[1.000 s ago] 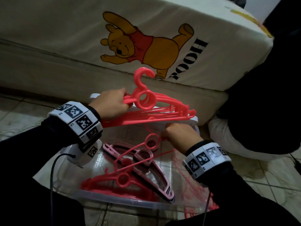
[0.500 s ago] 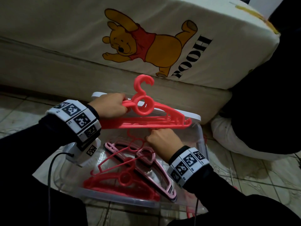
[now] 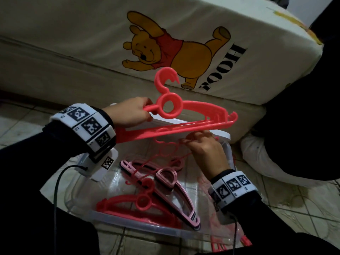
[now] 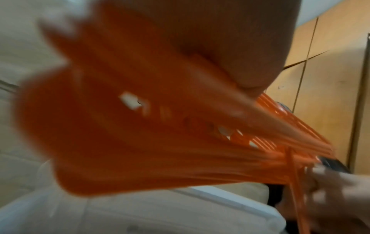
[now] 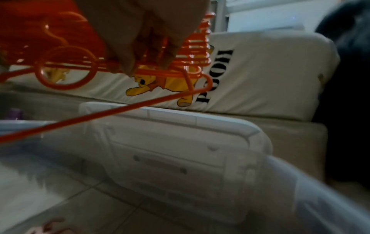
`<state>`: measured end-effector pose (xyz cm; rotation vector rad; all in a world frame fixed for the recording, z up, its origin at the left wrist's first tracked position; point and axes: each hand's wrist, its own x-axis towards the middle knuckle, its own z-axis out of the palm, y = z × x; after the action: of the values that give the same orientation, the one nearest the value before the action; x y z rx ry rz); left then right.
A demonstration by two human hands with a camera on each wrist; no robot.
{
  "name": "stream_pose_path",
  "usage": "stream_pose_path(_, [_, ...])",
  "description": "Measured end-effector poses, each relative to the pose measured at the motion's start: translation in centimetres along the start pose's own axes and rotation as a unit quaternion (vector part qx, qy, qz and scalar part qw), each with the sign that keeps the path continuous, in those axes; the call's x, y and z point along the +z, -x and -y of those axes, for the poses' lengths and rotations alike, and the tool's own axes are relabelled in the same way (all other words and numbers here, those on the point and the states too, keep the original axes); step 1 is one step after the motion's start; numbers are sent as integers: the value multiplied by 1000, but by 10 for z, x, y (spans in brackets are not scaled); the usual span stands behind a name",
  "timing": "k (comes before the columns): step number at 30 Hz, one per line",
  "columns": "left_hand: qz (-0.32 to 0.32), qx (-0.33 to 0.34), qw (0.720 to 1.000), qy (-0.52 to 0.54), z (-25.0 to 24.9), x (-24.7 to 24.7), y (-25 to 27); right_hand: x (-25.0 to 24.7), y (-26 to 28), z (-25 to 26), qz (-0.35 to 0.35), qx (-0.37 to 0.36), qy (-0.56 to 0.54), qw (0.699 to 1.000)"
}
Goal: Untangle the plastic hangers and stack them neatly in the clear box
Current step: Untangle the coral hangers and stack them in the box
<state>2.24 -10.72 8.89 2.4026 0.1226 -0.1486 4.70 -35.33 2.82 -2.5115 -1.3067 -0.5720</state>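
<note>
1. Head view: a bundle of coral-red plastic hangers point(image 3: 176, 124) is held above the clear box point(image 3: 128, 230), hooks pointing up toward the mattress point(image 3: 239, 24) printed with a yellow bear. The left hand point(image 3: 128, 115) is closed round the bundle's left shoulder, beside the ring under the hook. The right hand point(image 3: 204, 150) is placed under the bundle's lower bars, its fingers curled into thin coral bars there; which hanger they belong to cannot be told. In the box, one coral hanger point(image 3: 128, 205) is seen lying flat near the front wall, with a pale pink hanger point(image 3: 173, 184) lying across it, and another thin coral hanger is propped at a tilt behind them. The box is set on a tiled floor point(image 3: 294, 208), and the white lid point(image 3: 211, 131) is stood at its far side.

2. Left wrist view: the frame is filled by the blurred coral bundle point(image 4: 140, 134) gripped by the left hand point(image 4: 220, 39). The right hand point(image 4: 336, 193) is seen at the lower right, touching the bars.

3. Right wrist view: the right hand's fingers point(image 5: 152, 39) are hooked over several thin coral bars point(image 5: 164, 72), and one thin hanger point(image 5: 66, 71) hangs slanted below them, above the box's wall point(image 5: 300, 197). The lid point(image 5: 180, 126) and mattress point(image 5: 270, 71) are seen behind.
</note>
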Motion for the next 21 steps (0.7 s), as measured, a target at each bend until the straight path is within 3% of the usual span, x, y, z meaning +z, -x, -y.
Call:
stream_pose_path(3, [-7, 20, 999, -43, -2, 1, 3, -2, -1, -2, -71, 11, -38, 997])
stream_pose_path(5, [-34, 31, 996, -71, -4, -1, 6, -7, -2, -1, -96, -13, -8, 995])
stream_pose_path(10, [-56, 8, 992, -115, -5, -3, 9, -12, -1, 2, -31, -109, 66, 991])
stream_pose_path(15, [-30, -17, 989, -144, -5, 1, 9, -9, 0, 3, 12, -96, 77, 992])
stream_pose_path(21, [-62, -6, 988, -143, -4, -6, 8, -11, 5, -7, 84, -100, 140, 981])
